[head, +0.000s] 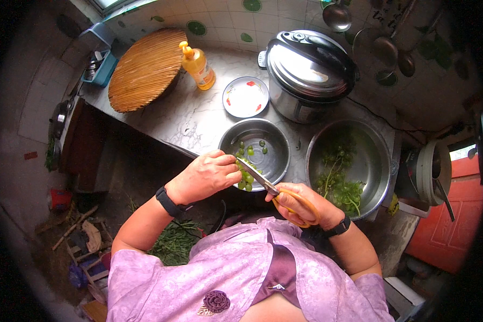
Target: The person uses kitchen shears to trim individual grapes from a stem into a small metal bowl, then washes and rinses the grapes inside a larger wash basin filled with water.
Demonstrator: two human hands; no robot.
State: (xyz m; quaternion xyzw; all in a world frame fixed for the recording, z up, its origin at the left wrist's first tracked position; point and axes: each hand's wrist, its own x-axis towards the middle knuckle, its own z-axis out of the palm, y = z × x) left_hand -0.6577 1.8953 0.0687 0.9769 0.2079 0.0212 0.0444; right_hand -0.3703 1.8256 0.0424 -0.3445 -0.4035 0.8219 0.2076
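My right hand (296, 203) grips a pair of scissors (261, 178) by orange handles. Their blades reach left, close to my left fingertips. Held in my left hand (213, 171) is a bunch of green grapes (246, 180), its stem mostly hidden by the fingers. The bunch hangs over the near left side of a steel bowl (279, 141). Several loose grapes (250, 150) lie inside that bowl. To the right, a larger steel basin (376, 161) contains more green grapes (342, 155) on stems and leafy greens (348, 197).
An electric pressure cooker (310, 68) stands behind the bowls, its cord trailing right. Beside it are a floral plate (245, 96), a yellow pump bottle (199, 70) and a round slatted wooden lid (147, 70). Ladles (337, 17) hang on the tiled wall. The marble-patterned counter (165, 124) ends before me.
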